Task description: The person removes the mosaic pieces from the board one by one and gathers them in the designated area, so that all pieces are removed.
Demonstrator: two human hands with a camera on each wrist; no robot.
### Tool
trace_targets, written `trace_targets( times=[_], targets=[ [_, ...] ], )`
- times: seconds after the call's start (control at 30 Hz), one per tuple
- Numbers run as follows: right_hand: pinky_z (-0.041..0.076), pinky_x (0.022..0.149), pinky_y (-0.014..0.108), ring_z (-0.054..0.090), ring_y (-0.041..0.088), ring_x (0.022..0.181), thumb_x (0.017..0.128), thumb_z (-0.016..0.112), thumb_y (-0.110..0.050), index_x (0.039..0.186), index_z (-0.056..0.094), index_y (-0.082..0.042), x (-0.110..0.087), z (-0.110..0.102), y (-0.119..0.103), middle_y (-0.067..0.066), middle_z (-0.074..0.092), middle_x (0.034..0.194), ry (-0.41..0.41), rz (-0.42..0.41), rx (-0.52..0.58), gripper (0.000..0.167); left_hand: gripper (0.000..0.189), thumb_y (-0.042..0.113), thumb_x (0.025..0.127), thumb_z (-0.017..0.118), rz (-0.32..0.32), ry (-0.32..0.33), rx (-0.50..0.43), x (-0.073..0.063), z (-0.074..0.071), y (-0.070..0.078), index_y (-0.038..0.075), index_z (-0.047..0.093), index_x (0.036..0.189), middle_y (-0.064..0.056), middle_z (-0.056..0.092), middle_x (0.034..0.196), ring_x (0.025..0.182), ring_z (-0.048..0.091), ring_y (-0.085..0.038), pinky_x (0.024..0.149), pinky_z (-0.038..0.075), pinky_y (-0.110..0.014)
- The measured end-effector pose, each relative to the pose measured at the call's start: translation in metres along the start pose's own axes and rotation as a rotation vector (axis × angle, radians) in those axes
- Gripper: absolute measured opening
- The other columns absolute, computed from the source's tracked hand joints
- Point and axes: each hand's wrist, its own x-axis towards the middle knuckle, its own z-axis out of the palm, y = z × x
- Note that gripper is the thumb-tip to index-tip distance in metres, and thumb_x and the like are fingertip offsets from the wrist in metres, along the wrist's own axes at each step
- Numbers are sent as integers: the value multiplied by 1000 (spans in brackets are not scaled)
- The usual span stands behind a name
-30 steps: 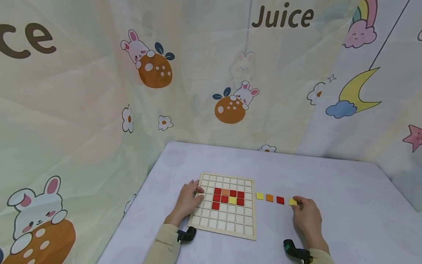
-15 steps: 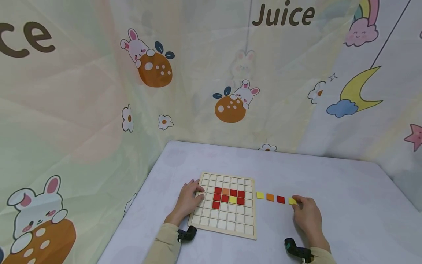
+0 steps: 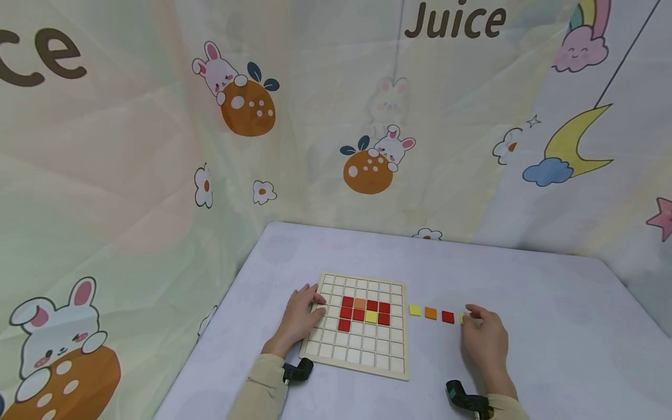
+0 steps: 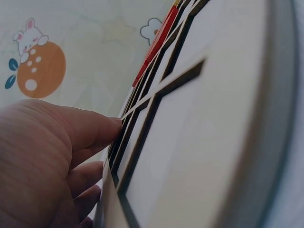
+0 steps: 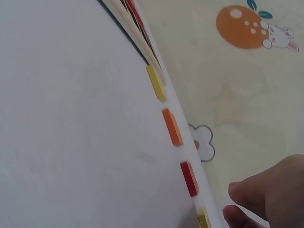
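A wooden grid board (image 3: 362, 357) lies in the middle of the table, bearing several red tiles (image 3: 343, 325), one light orange tile (image 3: 359, 304) and one yellow tile (image 3: 371, 317). My left hand (image 3: 298, 319) holds the board's left edge; in the left wrist view its thumb (image 4: 102, 124) lies over the rim, fingers at the side. Right of the board stretches a row: a yellow tile (image 3: 415, 310), an orange tile (image 3: 430, 314), a red tile (image 3: 448, 317) and an end yellow tile (image 5: 204, 219). My right hand (image 3: 485, 338) is beside that last tile, mostly covering it in the head view, thumb and finger apart from it.
The pale table (image 3: 567, 326) extends around the board and the row. Behind it hangs a printed cloth (image 3: 310, 105) with rabbits and oranges. Black wrist cameras (image 3: 298, 371) sit at both cuffs.
My right hand has let go of the end yellow tile and shifted slightly, now covering most of it. The left hand keeps its place on the board; the head view has tilted slightly.
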Motion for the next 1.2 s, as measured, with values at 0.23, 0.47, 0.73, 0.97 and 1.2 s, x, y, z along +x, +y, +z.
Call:
trace_targets(
  times=[0.23,0.47,0.73,0.97,1.2],
  targets=[
    [48,75,43,56,31,91,91,58,-8,113,67,1,-13,22,-27,17,61,100,0,-74,56,25,9,9,87,70,3,3,4,0,0,1,14,65,93,-19,49,144,142,32,-37,121,13,-52],
    [50,79,42,59,28,92,90,59,-6,110,68,-1,-25,40,-42,13,63,100,-43,-145,76,23,9,9,87,70,3,2,7,0,0,-1,14,65,93,-20,49,144,142,32,-38,120,13,-53],
    [53,89,47,60,26,100,90,64,-10,111,69,-3,-37,54,-53,10,64,104,-121,-182,87,23,8,9,87,69,8,3,-4,0,-1,1,14,65,93,-21,49,144,142,32,-38,120,12,-53],
    [52,92,48,59,28,106,87,68,-10,108,72,-5,-45,61,-62,9,66,103,-158,-225,90,21,8,9,88,68,0,2,-2,0,-1,1,15,65,92,-20,49,144,142,32,-38,120,13,-53],
    [52,84,38,58,22,99,87,72,-15,109,73,-10,-52,67,-69,5,65,106,-221,-237,74,22,9,8,87,69,3,4,-6,0,-1,1,15,66,92,-19,50,143,142,33,-37,120,13,-53]
  ],
)
